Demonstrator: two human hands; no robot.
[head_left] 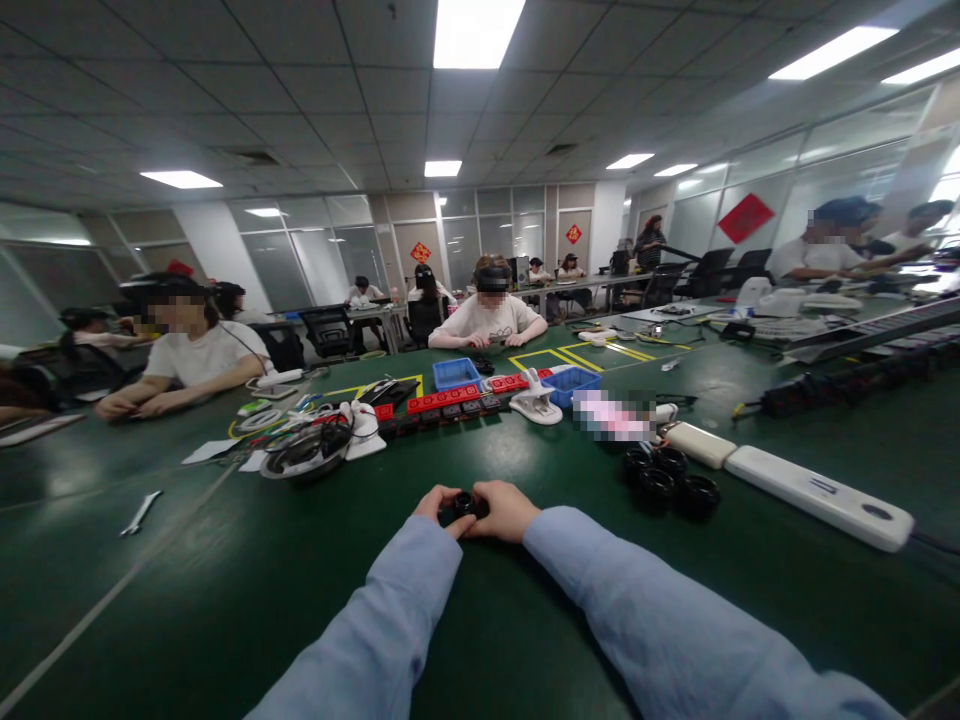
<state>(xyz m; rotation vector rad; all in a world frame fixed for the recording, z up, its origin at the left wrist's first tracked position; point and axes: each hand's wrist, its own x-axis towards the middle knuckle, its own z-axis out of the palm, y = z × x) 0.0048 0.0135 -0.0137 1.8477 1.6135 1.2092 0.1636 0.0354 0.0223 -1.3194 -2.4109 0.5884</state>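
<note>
Both of my hands meet over the green table in front of me, holding a small black cylindrical part (464,503) between them. My left hand (439,507) grips its left side, with thumb and fingers curled around it. From the right, my right hand (504,508) closes on the same part. A dark round opening faces up between the fingers; the lower portion is hidden by the hands. Several larger black ring-shaped parts (658,490) stand in a cluster to the right of my right hand.
A white power strip (817,495) lies at right. Ahead are a row of red and black blocks (457,397), blue trays (456,375) and a white clamp stand (535,400). Left are a metal bowl of cables (307,460) and a wrench (140,512). Co-workers sit around the table.
</note>
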